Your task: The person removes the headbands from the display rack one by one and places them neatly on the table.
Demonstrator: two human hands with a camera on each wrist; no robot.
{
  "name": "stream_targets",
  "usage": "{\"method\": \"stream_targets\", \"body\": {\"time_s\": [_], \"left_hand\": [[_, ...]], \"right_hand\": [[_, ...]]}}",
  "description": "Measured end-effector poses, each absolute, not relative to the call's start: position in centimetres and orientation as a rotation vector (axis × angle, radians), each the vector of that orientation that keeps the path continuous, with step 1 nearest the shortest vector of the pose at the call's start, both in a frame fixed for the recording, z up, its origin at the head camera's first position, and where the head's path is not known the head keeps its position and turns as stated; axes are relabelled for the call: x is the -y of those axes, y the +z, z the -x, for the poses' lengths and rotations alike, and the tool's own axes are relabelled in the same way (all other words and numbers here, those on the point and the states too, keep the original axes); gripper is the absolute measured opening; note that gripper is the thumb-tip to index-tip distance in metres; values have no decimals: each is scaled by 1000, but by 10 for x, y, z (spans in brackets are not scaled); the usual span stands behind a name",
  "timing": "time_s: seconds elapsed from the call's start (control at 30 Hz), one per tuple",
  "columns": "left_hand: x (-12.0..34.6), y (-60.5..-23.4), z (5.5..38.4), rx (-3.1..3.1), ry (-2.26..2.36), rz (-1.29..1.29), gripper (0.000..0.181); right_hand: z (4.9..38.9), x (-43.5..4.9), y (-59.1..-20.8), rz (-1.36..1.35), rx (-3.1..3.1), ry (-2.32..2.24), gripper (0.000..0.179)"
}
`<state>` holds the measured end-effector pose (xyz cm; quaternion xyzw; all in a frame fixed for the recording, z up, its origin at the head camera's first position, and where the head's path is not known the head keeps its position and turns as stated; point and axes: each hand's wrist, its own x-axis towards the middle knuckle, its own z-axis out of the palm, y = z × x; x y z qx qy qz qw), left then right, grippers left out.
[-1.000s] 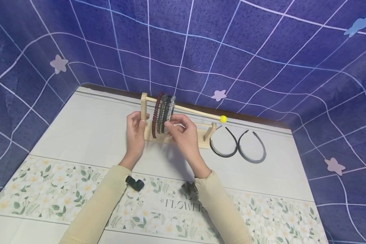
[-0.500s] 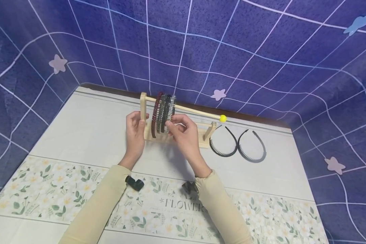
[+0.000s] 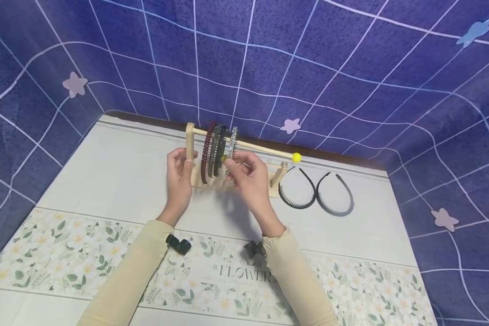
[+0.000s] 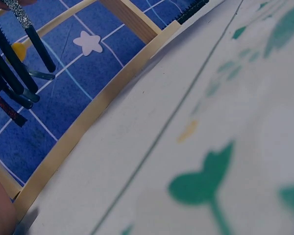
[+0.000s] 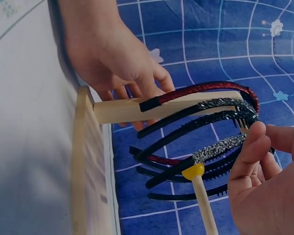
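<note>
My left hand grips the left upright post of a wooden headband stand, thumb on its near side. With my right hand I pinch a silver glitter headband that hangs over the top rod. A gap separates it from several other headbands bunched to its left: a dark red one outermost and dark, sparkly ones beside it. In the right wrist view the silver band's dark end passes by a yellow ball on a lower rod. My right fingertips partly hide the band.
Another yellow ball caps the top rod's right end. Right of the stand's short post, a black toothed headband and a grey one lie on the white table. A blue gridded curtain stands behind.
My right hand has shifted slightly right, sliding the silver headband along the rod away from the bunch. The left hand keeps its grip on the post.
</note>
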<state>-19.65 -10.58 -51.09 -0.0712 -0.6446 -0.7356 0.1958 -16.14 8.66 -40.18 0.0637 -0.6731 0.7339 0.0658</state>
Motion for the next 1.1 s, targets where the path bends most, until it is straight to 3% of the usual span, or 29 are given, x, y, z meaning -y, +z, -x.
{"method": "stream_targets", "body": {"time_s": [0.53,1.1], "left_hand": [[107,-513,198,1824,-2047,210,32],[109,-515,199,1851,-2041,197,32]], "right_hand": [[162,-103,-390,-176,1938,2228,9],[159,-114,-379,-205,1901,2193,13]]}}
